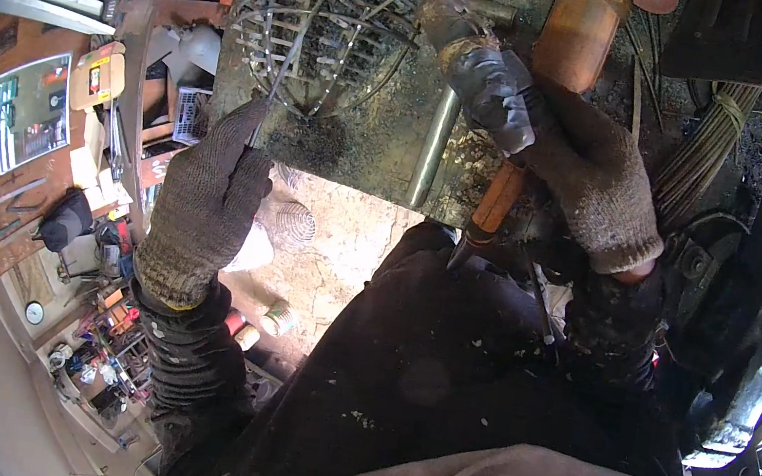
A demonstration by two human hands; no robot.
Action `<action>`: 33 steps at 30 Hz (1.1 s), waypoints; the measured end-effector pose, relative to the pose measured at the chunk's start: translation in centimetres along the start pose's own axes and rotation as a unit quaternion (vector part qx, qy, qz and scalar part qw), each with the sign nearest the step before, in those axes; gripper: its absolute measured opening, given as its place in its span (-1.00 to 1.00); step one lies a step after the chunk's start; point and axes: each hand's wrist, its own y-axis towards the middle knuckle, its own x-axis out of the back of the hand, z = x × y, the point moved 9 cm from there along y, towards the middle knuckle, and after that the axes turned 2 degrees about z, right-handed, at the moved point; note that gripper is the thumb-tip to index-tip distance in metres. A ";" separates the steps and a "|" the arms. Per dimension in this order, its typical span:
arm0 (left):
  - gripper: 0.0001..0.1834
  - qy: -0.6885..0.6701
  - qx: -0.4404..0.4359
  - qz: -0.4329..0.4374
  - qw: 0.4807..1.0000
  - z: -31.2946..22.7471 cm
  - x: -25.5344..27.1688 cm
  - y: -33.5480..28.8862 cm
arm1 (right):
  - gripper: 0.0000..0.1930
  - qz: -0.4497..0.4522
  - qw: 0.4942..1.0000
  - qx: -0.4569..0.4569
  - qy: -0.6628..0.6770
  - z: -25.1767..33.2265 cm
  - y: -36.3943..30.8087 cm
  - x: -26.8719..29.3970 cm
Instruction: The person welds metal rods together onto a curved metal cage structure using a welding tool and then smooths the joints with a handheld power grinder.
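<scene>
Up on the grimy steel worktop [386,140], a domed wire cage [318,32] sits at the far left, straight ahead of the left hand [207,202]; that gloved hand is closed, pinching a thin rod [279,75] whose long axis runs up and slightly right from the fingers into the cage's lower rim; of the two hands it is plainly the nearer to the cage. Off to the right, the right hand [594,196] (also in a knitted glove) is wrapped shut around a tape-bound electrode holder [491,97], whose orange handle [497,201] slants down toward the lap and whose taped head points up-left toward the cage; the head stands apart from the wire, with a steel tube [434,147] lying upright between them on the worktop.
</scene>
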 end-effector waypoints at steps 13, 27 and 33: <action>-0.51 0.012 -0.034 -0.018 0.999 -0.5 0.3 0.0 | -0.50 0.006 0.997 0.000 -0.072 1.0 0.0 -0.3; -0.61 -0.022 -0.002 -0.024 0.999 0.0 0.0 0.1 | -0.51 -0.007 0.996 -0.014 0.093 -0.7 -1.6 0.0; -0.65 -0.035 0.014 -0.035 0.999 0.5 0.2 -0.4 | -0.49 -0.020 0.995 -0.005 0.101 -0.5 -1.9 0.3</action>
